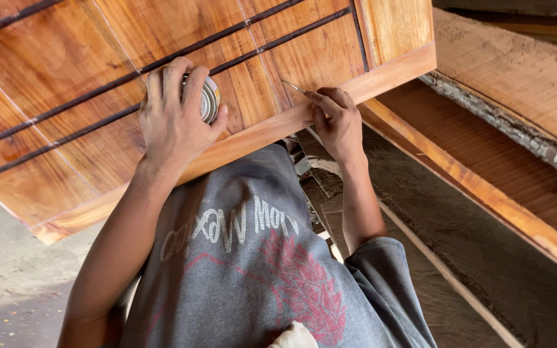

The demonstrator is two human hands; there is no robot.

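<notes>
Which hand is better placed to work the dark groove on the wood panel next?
The right hand, probably. It pinches a thin tool whose tip lies on the wood panel beside a dark groove. The left hand is wrapped around a small round tin, so it is occupied.

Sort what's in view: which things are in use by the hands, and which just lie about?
In use:
- left hand gripping a small round metal tin
- right hand pinching a thin brush
- glossy orange-brown wooden panel with dark grooves

Lying about:
- rough bark-edged plank
- long wooden boards
</notes>
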